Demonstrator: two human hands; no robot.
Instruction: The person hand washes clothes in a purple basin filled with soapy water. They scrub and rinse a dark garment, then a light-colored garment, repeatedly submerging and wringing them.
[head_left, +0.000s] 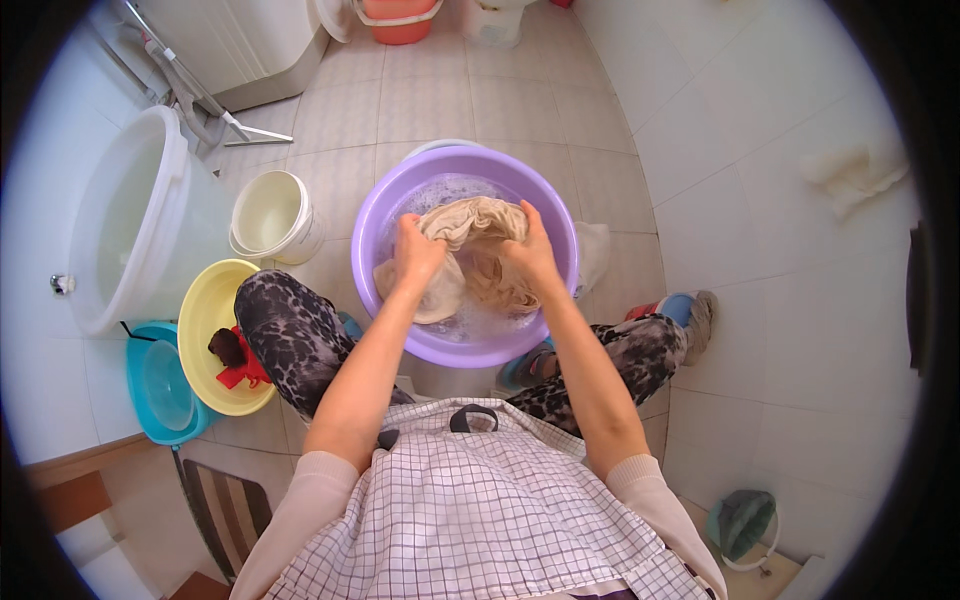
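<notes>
A wide purple plastic basin (363, 247) stands on the tiled floor between my knees, holding sudsy water (480, 326). Both hands grip a wet beige cloth (476, 217), bunched into folds and raised at its upper part. My left hand (418, 255) pinches its left side, and my right hand (531, 247) clasps the right side, thumb pressing inward. The cloth's lower folds (499, 281) hang into the water. Some paler fabric (439, 292) lies by my left wrist; whether it belongs to the same piece I cannot tell.
To the left are a white bucket (270, 214), a yellow basin (191, 337) with red and dark items, a blue basin (142, 405) and a large translucent tub (161, 225). A floor squeegee (259, 139) leans behind them. A tiled wall (750, 247) bounds the right side.
</notes>
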